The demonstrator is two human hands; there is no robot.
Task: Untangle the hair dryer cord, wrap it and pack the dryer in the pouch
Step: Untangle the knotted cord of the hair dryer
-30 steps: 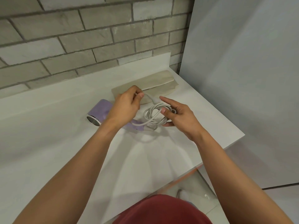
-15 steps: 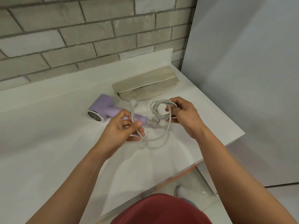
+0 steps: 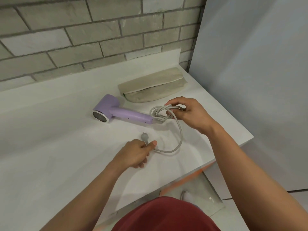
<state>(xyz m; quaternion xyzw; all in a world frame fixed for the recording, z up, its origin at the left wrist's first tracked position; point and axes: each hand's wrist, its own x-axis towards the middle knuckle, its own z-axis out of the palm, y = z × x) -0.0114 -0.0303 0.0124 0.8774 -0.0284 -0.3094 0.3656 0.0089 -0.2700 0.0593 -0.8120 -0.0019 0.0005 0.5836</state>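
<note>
Cord untangling mid-way: right hand (image 3: pixel 188 114) fingers curled round coiled grey cord (image 3: pixel 181 134) at lilac hair dryer's (image 3: pixel 116 111) handle end, left hand (image 3: pixel 135 154) pinching behind plug (image 3: pixel 143 136) at 7 o'clock; wrapping and packing remain, beige pouch (image 3: pixel 150 88) at 12 o'clock on tabletop (image 3: pixel 50 130).

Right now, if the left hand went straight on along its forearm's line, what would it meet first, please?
Probably the coiled cord, gripped by the right hand; the countertop between looks bare, though depth is unclear.
</note>
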